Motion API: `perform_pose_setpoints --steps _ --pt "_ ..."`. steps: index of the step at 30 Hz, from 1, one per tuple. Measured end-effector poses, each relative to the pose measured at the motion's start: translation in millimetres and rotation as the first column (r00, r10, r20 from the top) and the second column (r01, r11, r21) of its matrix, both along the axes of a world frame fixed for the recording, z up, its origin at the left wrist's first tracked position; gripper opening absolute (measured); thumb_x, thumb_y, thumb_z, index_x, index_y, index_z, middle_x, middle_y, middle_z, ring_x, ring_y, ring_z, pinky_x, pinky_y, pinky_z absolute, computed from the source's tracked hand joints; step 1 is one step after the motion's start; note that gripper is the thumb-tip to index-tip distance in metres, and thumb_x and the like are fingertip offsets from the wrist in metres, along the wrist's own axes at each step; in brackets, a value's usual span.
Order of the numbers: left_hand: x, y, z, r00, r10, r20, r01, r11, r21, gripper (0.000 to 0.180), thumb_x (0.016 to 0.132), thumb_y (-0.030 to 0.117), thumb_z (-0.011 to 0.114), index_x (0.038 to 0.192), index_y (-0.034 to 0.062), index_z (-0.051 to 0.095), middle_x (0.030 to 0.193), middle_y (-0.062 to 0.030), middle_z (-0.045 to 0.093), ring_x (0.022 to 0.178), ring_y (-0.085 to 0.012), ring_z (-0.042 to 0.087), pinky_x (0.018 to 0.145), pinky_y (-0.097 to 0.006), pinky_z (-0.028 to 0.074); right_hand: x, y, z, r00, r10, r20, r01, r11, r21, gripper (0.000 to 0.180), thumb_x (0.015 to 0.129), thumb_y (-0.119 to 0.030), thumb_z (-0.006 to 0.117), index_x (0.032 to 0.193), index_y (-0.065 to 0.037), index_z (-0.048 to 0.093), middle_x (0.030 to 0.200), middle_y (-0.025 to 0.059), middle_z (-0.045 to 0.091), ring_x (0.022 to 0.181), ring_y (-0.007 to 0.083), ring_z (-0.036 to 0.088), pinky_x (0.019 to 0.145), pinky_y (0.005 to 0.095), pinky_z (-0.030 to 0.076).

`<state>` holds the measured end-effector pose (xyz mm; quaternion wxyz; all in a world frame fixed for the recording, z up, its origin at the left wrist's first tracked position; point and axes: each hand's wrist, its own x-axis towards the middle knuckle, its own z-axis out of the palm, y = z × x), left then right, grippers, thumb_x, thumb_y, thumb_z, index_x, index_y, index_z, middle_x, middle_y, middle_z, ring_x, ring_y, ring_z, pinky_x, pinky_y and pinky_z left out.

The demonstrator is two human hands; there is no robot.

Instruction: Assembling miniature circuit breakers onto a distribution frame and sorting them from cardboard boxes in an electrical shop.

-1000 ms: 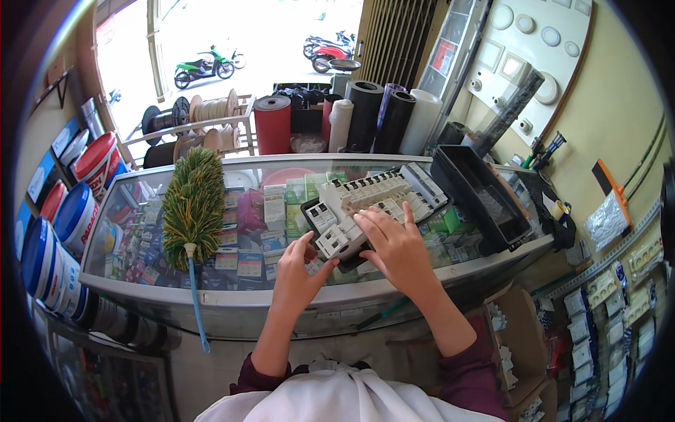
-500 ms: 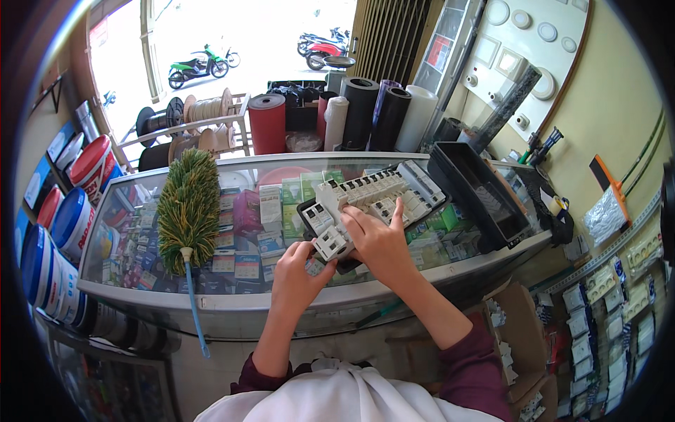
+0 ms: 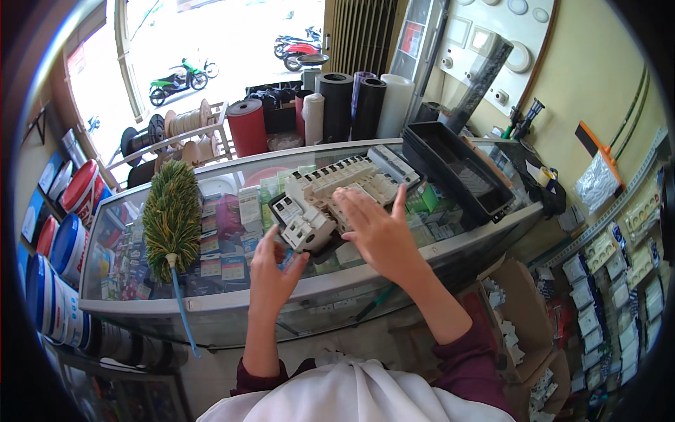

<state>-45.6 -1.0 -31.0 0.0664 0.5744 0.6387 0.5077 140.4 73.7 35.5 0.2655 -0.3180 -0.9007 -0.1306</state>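
Observation:
Rows of white circuit breakers fill a dark shallow tray on the glass display counter. At the tray's near left end lies a block of breakers with dark switches. My left hand is beside this block, thumb and fingers apart, with nothing between them. My right hand is spread over the middle of the tray. Its fingertips rest on or just above the breakers, and its thumb points away from me. The hand hides some breakers beneath it.
A long black bin sits right of the tray. To the left lies a green-yellow duster with a blue handle. Upright rolls of sheeting and cable spools stand behind the counter. Paint buckets line the left.
My left hand has let go of the near-left breakers, which now lie lower in the tray. My right fingers have lifted and spread out. The whole view has shifted slightly.

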Motion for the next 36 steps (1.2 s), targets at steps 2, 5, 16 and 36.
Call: perform_pose_setpoints --steps 2,5,16,36 --pt "3 -5 1 0.998 0.049 0.033 -0.048 0.998 -0.030 0.064 0.073 0.016 0.070 0.127 0.0004 0.041 0.087 -0.0078 0.052 0.074 -0.0177 0.048 0.066 -0.030 0.042 28 -6 9 0.998 -0.030 -0.060 0.028 0.999 -0.039 0.058 0.080 -0.023 0.059 0.132 -0.010 0.037 0.127 0.0040 0.046 0.119 0.0175 0.044 0.095 0.0710 0.016" --pt "20 -7 7 0.980 0.130 0.148 -0.141 0.988 0.065 0.060 0.074 0.016 0.069 0.125 0.0005 0.043 0.087 -0.0059 0.050 0.074 -0.0151 0.046 0.065 -0.027 0.040 79 -9 5 0.980 -0.108 -0.170 0.088 0.989 -0.123 0.059 0.080 -0.025 0.061 0.132 -0.013 0.037 0.128 0.0041 0.046 0.117 0.0204 0.045 0.097 0.0676 0.017" --pt "212 11 6 0.752 -0.599 0.276 0.552 0.800 0.234 0.023 0.081 0.004 0.056 0.103 -0.0004 0.055 0.080 -0.0049 0.052 0.069 -0.0114 0.052 0.065 -0.023 0.041 275 -73 -57 0.776 -0.411 -0.478 0.149 0.856 -0.495 0.031 0.082 -0.018 0.063 0.112 -0.011 0.057 0.115 0.0070 0.058 0.107 0.0254 0.054 0.098 0.0460 0.033" --pt "618 87 -240 0.315 -0.876 0.366 0.801 0.039 -0.597 0.039 0.083 0.027 0.059 0.111 -0.0002 0.053 0.098 -0.0105 0.060 0.088 -0.0199 0.058 0.074 -0.034 0.047 623 -143 -281 0.359 -0.928 0.094 0.371 0.050 -0.927 0.032 0.084 -0.019 0.057 0.111 -0.002 0.057 0.107 0.0167 0.061 0.099 0.0316 0.058 0.085 0.0365 0.045"
